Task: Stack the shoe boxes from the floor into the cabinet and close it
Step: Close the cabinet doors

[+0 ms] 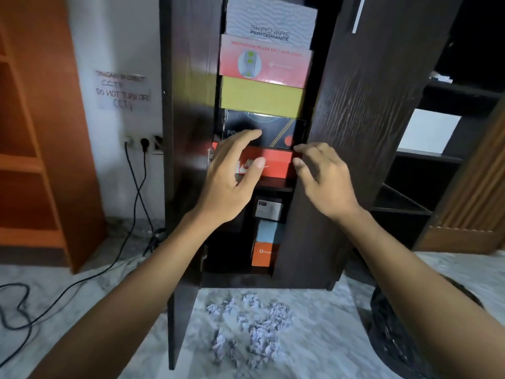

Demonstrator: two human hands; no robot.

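Nearest, on the pale floor (314,324), lies a heap of crumpled paper balls (251,324), right in front of the cabinet. To the right is a round black bin w/ a dark liner (404,337). On the left a black cable (82,280) snakes over the floor and up to wall plugs (142,142).

Both arms reach forward from the bottom corners. The left hand (232,173) is open, fingers straight and a bit spread, in front of the shoe boxes; fingertips look to be on the black box (276,132), thumb over the red box (273,164). The right hand (319,173) is at the inner edge of the right door (347,132), fingers loosely bent and a bit apart, holding nothing I can see. Can't tell if it really touches the door or the red box.

The dark wood cabinet (188,91) stands open: left door (180,310) swings out toward the camera, right door is partly across the front.

Inside, on the upper shelf, the boxes are stacked. Bottom to top: red box, black box, yellow box (262,98), pink box (267,62), white Skechers box (270,20). On the lower shelf are more boxes: a dark one w/ a white label (269,210), a light blue one (269,232), an orange one (263,254).

Further back, left: an orange shelf unit (41,132) and a white wall w/ a taped note (123,90) saying "do not turn off CCTV". Right: dark open shelves (437,160).
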